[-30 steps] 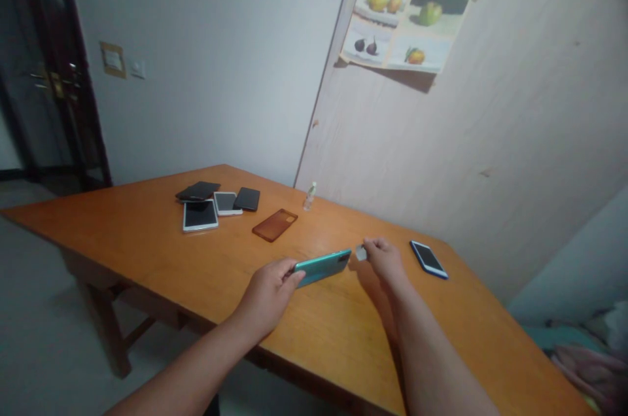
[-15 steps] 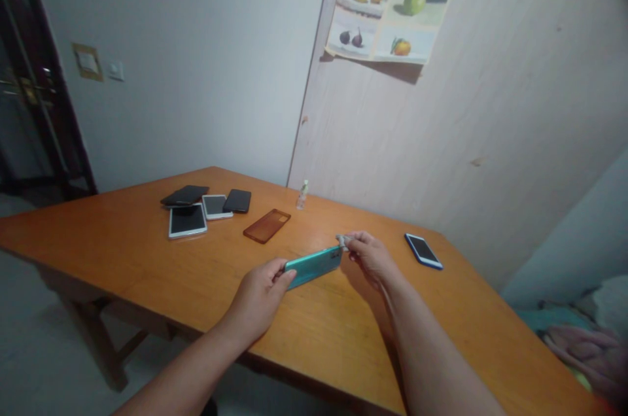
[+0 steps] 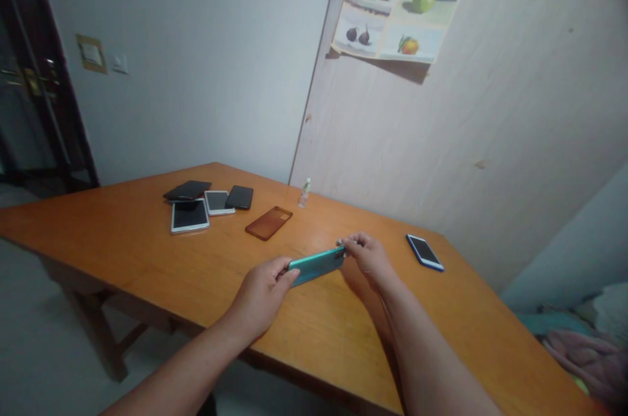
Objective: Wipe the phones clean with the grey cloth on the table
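A teal smartphone (image 3: pixel 318 266) is held tilted above the table, its back with the camera lenses turned toward me. My left hand (image 3: pixel 269 288) is closed on its left end, thumb on the back. At the phone's right end, my right hand (image 3: pixel 369 256) pinches a small crumpled whitish wipe (image 3: pixel 340 243) against the camera-end edge; fingers hide most of the wipe. Beyond the phone lies a brown translucent phone case (image 3: pixel 269 224), flat on the table. Behind it stands a small clear bottle (image 3: pixel 304 193).
The wooden table (image 3: pixel 147 272) also bears a white tablet (image 3: pixel 190 216), a white phone (image 3: pixel 218 202), a black phone (image 3: pixel 240 197) and a dark flat case (image 3: pixel 188 190) at the left. A phone in a blue case (image 3: pixel 424 252) lies at the right. A wall stands behind.
My right hand has moved the wipe onto the phone's right end, so less of the wipe shows. The camera view has shifted slightly; the left hand keeps its hold.
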`<state>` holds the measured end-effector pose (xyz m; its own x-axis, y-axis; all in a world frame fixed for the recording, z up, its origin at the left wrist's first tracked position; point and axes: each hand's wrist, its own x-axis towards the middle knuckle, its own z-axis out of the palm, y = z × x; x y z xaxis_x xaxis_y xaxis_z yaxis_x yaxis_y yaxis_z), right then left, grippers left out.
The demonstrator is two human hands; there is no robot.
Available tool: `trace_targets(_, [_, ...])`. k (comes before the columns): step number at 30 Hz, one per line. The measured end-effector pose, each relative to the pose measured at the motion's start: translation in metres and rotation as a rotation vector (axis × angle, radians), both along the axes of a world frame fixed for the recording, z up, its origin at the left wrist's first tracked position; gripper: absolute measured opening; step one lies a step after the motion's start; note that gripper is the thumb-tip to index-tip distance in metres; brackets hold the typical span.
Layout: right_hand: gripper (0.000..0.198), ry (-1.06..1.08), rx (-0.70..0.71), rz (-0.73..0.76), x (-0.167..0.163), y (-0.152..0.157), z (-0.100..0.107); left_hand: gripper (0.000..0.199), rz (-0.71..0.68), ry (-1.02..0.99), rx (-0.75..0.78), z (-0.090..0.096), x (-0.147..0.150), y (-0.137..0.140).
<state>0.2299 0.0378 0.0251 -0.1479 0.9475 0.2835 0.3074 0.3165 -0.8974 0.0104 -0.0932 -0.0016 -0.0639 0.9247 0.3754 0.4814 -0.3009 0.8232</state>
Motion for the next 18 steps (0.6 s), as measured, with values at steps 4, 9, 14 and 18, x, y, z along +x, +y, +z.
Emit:
trace_targets(4, [0.024, -0.248, 0.186, -0.036, -0.008, -0.007, 0.002, 0.027, 0.009, 0.006, -0.008, 0.0, 0.001, 0.0])
trace_targets(9, [0.021, -0.348, 0.218, -0.018, -0.012, -0.013, 0.003, 0.026, 0.002, -0.005, -0.001, -0.002, 0.001, 0.001])
trace_targets(14, [0.024, -0.122, 0.031, -0.181, 0.007, -0.006, 0.012, 0.027, 0.0, -0.031, -0.006, -0.002, 0.002, 0.001])
trace_targets(18, [0.022, 0.183, -0.212, 0.061, 0.013, -0.015, 0.03, 0.027, -0.01, -0.05, -0.008, -0.002, 0.002, 0.001])
